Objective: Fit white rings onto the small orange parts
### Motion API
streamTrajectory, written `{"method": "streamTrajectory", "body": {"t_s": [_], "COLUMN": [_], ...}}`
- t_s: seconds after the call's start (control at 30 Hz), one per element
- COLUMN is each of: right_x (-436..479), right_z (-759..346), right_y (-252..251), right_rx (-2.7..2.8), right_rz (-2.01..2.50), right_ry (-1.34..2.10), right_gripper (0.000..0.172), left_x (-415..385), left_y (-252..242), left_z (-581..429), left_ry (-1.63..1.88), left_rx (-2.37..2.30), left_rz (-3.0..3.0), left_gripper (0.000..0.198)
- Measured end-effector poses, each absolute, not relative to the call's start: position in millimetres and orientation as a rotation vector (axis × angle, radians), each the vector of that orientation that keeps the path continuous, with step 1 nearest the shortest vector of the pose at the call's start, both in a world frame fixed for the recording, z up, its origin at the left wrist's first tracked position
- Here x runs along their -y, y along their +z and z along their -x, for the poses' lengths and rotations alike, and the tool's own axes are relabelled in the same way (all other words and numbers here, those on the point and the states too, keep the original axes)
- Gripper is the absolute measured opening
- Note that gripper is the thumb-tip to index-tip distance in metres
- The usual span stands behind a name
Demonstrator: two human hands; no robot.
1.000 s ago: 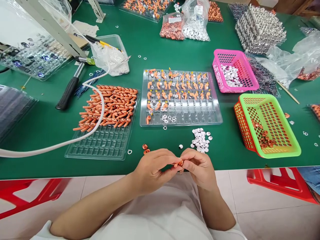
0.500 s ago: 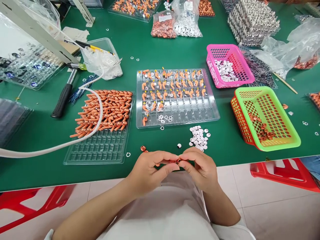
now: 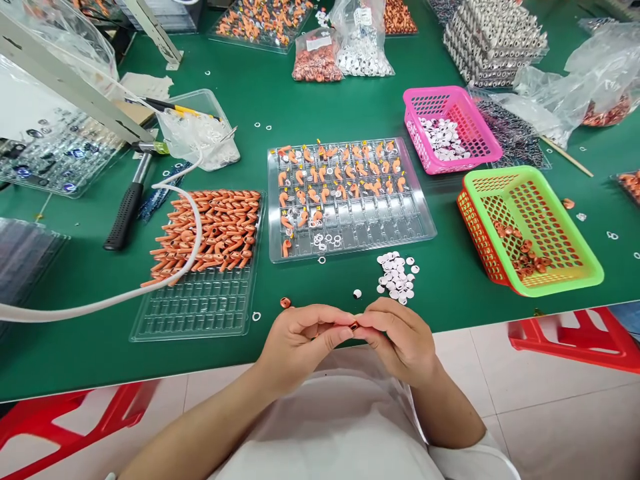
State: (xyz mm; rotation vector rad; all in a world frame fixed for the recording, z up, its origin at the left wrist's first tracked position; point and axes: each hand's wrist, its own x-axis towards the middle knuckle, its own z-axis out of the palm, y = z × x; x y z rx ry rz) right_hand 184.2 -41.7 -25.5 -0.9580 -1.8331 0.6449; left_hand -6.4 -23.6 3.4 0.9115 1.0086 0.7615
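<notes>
Between the fingertips of both hands, at the table's front edge, is a small copper-coloured earbud shell piece (image 3: 355, 326). My left hand (image 3: 300, 343) pinches it from the left, thumb below and fingers above. From the right my right hand (image 3: 400, 337) pinches the same piece; much of it is covered by fingertips. Another copper-coloured piece (image 3: 285, 303) lies just beyond my left hand. A pile of white round stickers (image 3: 397, 277) lies beyond my right hand, with a single white disc (image 3: 357, 294) apart from it.
A clear tray (image 3: 385, 230) holds orange earbud parts with yellow tips. Left of it, another tray (image 3: 193, 313) carries stacked copper-coloured stems (image 3: 210, 230). A pink basket (image 3: 480, 127) and a green basket (image 3: 575, 233) stand right. A hammer (image 3: 125, 210) and a white hose (image 3: 197, 227) lie left.
The view has shifted slightly. Both hands stay together at the same place, and the small piece between the fingertips looks slightly turned.
</notes>
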Motion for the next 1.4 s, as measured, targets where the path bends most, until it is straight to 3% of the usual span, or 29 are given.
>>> {"method": "streamTrajectory", "body": {"t_s": [0.3,0.6,1.1,1.27,1.4], "right_x": [42.3,45.1,41.1,40.7,43.1], "right_z": [-171.4,-165.6,-169.3,-175.9,-178.0], "right_y": [-28.2,-33.7,-32.0,-29.3,-25.3], "right_rx": [1.720,1.793,1.849,1.896,1.999], "right_rz": [0.946,0.998,0.885,0.944,1.031], "right_ry": [0.674,0.713,0.587,0.509,0.503], "right_gripper": [0.022,0.044,0.045,0.049,0.042], "left_x": [28.2,26.9,28.1,30.7,35.9], "left_y": [-14.9,-12.3,-14.8,-14.3,-12.5], "left_z": [3.9,1.0,6.8,10.6,9.7], "left_ry": [0.899,0.882,0.818,0.731,0.745], "left_rx": [-0.933,-0.904,-0.858,-0.900,-1.096], "left_rz": [-0.678,-0.435,-0.485,-0.689,-0.998], "left_gripper": [0.009,0.015,0.019,0.043,0.058]}}
